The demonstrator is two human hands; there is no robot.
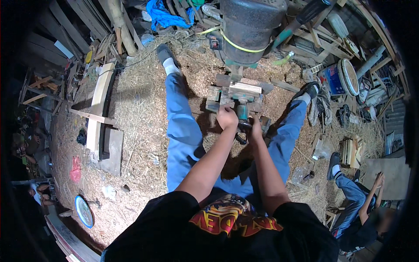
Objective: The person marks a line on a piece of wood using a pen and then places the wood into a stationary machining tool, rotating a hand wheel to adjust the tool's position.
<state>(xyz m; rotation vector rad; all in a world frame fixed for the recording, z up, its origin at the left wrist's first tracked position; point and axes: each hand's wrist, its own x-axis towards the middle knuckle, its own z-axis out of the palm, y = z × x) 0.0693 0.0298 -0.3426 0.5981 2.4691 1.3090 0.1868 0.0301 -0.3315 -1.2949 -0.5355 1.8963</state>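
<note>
Between my legs stands a machine [253, 26] with a dark round housing and a yellow band round it. Below its head a light wooden block [245, 88] sits across a worn green vise [242, 110]. My left hand [227, 117] is at the vise's near left side, fingers curled; what lies under them is hidden. My right hand [255, 127] is closed at the right side of a dark crank wheel [244, 124] on the near end of the vise. A dark handle [240, 139] juts out below the wheel.
Wood shavings cover the floor [139, 109]. At left lies a long board [99, 105] on a dark beam. A paint bucket [335, 78] and a stack of short wood pieces [350, 152] are at right. Another person [355, 205] sits at lower right; more people are at far left.
</note>
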